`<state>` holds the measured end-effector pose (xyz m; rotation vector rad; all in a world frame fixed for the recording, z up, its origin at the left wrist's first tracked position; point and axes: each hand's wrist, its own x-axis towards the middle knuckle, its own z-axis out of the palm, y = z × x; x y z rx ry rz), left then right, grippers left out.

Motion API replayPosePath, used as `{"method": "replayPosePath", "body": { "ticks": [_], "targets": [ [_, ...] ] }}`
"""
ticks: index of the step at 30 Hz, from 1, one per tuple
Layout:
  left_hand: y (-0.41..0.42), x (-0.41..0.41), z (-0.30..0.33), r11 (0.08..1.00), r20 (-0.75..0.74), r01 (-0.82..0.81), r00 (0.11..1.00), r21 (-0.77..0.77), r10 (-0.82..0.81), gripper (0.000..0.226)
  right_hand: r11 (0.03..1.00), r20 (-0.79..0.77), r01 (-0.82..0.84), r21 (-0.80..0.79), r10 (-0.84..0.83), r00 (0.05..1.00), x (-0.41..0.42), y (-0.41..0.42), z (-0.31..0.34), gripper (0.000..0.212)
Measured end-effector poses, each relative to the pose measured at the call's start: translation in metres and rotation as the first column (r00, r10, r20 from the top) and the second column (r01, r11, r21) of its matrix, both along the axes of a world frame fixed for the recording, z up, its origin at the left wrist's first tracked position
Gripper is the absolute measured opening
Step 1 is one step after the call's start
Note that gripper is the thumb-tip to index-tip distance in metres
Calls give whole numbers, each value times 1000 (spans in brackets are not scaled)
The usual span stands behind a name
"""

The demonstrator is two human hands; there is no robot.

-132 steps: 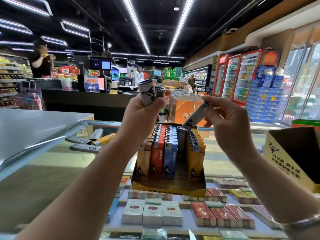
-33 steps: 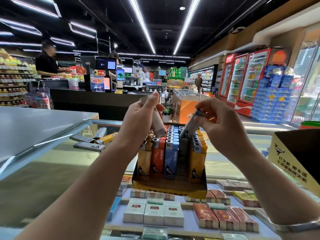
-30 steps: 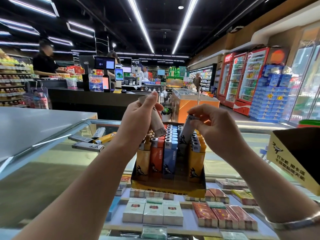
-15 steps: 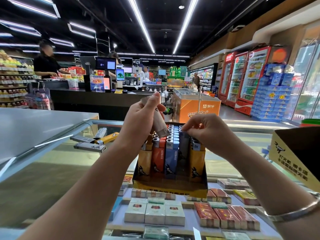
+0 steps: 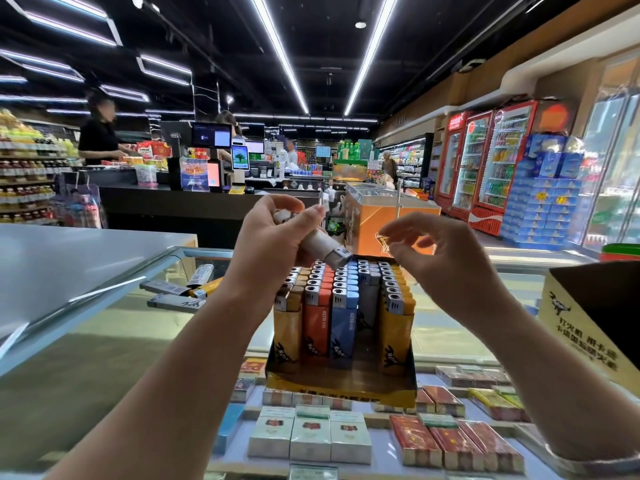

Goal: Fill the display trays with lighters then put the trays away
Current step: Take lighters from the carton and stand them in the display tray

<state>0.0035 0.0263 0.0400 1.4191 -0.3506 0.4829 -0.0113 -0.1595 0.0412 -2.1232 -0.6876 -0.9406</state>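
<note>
Fingers (image 5: 304, 216) grip smooth boxy lighters (image 5: 322, 245) (metal-capped) above cardboard tray (image 5: 341, 389).

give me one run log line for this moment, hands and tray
left hand: holds white lighter over tray | right hand: empty, fingers loosely curled | display tray: grey row part-filled | loose lighters: on glass counter

A display tray (image 5: 341, 388) is standing on the glass counter (image 5: 104, 341), with rows of lighters (image 5: 341, 306) standing upright in it. Loose lighters (image 5: 180, 294) are lying to its left. A cardboard box (image 5: 588, 323) is sitting at its right. Cigarette packs (image 5: 311, 438) are lying under the glass.
</note>
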Motion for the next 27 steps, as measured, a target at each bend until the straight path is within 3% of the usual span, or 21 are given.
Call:
{"method": "replayPosePath", "body": {
  "ticks": [3, 7, 10, 13, 15, 19, 21, 27],
  "targets": [
    [-1, -2, 0, 1000, 21, 18, 1000, -5, -18, 18, 997, 79, -80, 16, 79, 994, -8, 6, 3, 28],
    [-3, -5, 2, 999, 37, 43, 998, -27, -42, 19, 979, 172, -75, -189, 108, 979, -14, 16, -5, 46],
    [-5, -9, 4, 994, 59, 102, 993, -25, -100, 25, 973, 163, -124, -193, 157, 974, -15, 20, -8, 41],
    [-7, -13, 8, 986, 106, 154, 983, -57, -148, 29, 984, 60, -178, -29, 180, 982, -16, 23, -7, 30],
    [-7, -15, 10, 984, 145, 166, 977, -69, -155, 29, 954, -68, -272, 122, 282, 957, -16, 23, -5, 28],
    [-9, -18, 9, 997, 241, 70, 968, 15, -71, 30, 791, -236, -476, 385, 583, 778, -16, 24, -4, 35],
    [-11, -20, 9, 998, 277, 51, 959, 20, -55, 30, 736, -231, -493, 464, 637, 735, -17, 24, -2, 36],
    [-11, -16, 7, 990, 259, 68, 961, 127, -99, 37, 631, -146, -460, 625, 673, 725, -18, 16, 3, 29]
  ]
}}
